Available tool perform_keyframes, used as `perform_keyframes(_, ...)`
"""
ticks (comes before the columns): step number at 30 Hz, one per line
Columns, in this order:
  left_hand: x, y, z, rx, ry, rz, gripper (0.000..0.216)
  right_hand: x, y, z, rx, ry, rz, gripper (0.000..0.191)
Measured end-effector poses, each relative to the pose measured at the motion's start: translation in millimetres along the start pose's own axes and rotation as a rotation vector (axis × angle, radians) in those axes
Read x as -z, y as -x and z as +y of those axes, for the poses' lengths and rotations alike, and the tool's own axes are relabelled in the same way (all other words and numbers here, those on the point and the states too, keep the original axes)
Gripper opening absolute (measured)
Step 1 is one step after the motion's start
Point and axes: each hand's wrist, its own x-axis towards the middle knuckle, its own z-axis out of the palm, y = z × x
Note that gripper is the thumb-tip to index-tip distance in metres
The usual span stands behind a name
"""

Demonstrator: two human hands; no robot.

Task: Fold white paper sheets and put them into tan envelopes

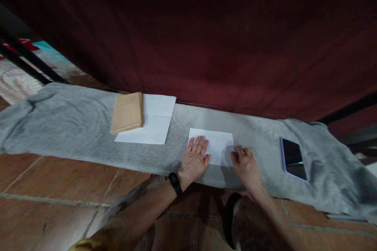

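Note:
A small white sheet of paper (220, 145) lies flat on a grey cloth in front of me. My left hand (195, 157) rests palm down on its left part, fingers stretched out, with a black band on the wrist. At the paper's right edge is my right hand (245, 161), its thumb and fingertips close to the border. Its fingers are bent and partly apart; whether they pinch the edge is hard to make out. Farther left, a stack of folded brown paper (127, 111) sits on a larger white sheet (157, 121) with a crease across it.
The grey cloth (73, 125) covers a long, narrow bench. A phone with a lilac case (293, 159) lies on it at the right. Behind hangs a dark red curtain (206, 47). Brown floor tiles (53, 184) show below, and dark metal bars (29, 59) stand at the left.

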Motion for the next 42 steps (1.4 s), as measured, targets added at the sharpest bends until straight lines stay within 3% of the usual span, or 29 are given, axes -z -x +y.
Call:
perform_keyframes(7,3,-1,1,-0.02,-0.025,0.016,0.056,-2,-3,1,-0.137,-0.178,-0.105,0.035)
perform_keyframes(15,6,-3,4,-0.079,-0.067,0.001,0.053,-6,-16,8,-0.202,-0.706,-0.123,0.027)
perform_keyframes(20,13,-4,9,-0.107,-0.053,0.0,0.054,7,-19,1,-0.291,-0.896,-0.069,0.03)
perform_keyframes(25,26,-4,21,-0.144,0.031,0.05,0.08,26,-20,-9,-0.485,-1.325,-0.072,0.036)
perform_keyframes(31,41,-10,26,-0.097,0.126,0.075,0.07,42,-20,-25,-0.442,-1.571,-0.11,0.037)
perform_keyframes(36,45,-23,17,0.028,0.573,0.212,0.051,48,-24,-31,-0.304,-1.68,-0.234,0.05)
perform_keyframes(38,45,-29,13,0.185,0.856,0.308,0.042,43,-25,-30,-0.298,-1.675,-0.25,0.054)
perform_keyframes(42,46,-38,7,0.541,1.339,0.44,0.045,25,-25,-30,-0.38,-1.436,-0.105,0.056)
